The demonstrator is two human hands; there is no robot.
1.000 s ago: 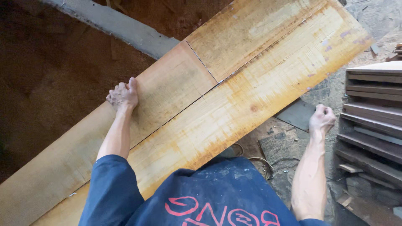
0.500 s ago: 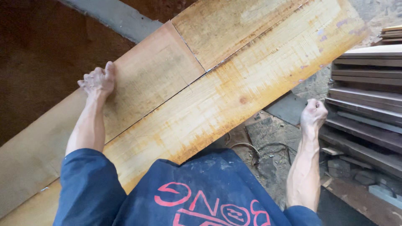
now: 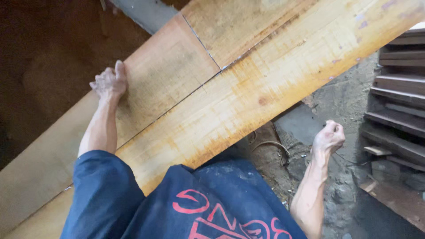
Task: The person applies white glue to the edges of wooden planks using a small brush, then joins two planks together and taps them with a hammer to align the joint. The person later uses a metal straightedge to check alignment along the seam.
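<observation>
Head view: stacked dark planks point(image 3: 398, 110) flank the pale boards point(image 3: 248, 88).

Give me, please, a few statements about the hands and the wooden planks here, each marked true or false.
1. The left hand grips the far edge of the wooden plank. True.
2. The right hand rests flat on the long plank. False: it is a closed fist in the air, apart from the planks, above the rubble ground.
3. A stack of dark boards lies at the right. True.
4. The person wears a white shirt. False: the shirt is dark blue with red print.
5. A loop of wire lies on the ground. True.
</observation>
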